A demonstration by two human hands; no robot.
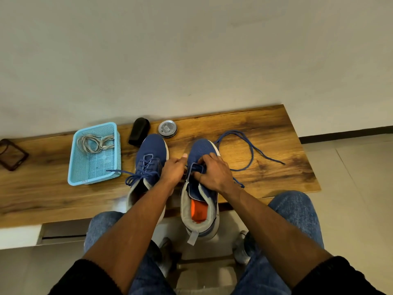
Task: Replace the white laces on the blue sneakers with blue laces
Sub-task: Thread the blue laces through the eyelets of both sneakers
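Step in hand: I am judging this as the start of lacing the right blue mesh sneaker with the grey collar and orange insole (200,188), down at its lowest eyelets.
Left hand (173,169): my fingers are curling in a pinch at the inner eyelet row; the blue lace seems to be between them, but I cannot tell for sure.
Right hand (214,171): my fingers are clenching over the tongue and outer eyelets, grasping the shoe's upper and probably the lace.
Blue lace (251,150): most of it is lying in a loose loop on the wooden plank surface (276,128), to the right of the shoe, one end trailing toward the right edge.
Left blue sneaker (148,165): it is already wearing a blue lace, ends loose, one reaching over to the pale blue plastic mesh basket (73,158).
White laces (93,142): they are lying coiled in the basket.
Risks: the free loop could knot as I pull; uneven ends if I draw one side too far; the right shoe's heel is hanging over the near edge, so a hard tug could tip it off.
Room: open wood lies to the right of the loop; behind the toes a black brush (139,132) and a round metal tin (167,128) are crowding the wall side.
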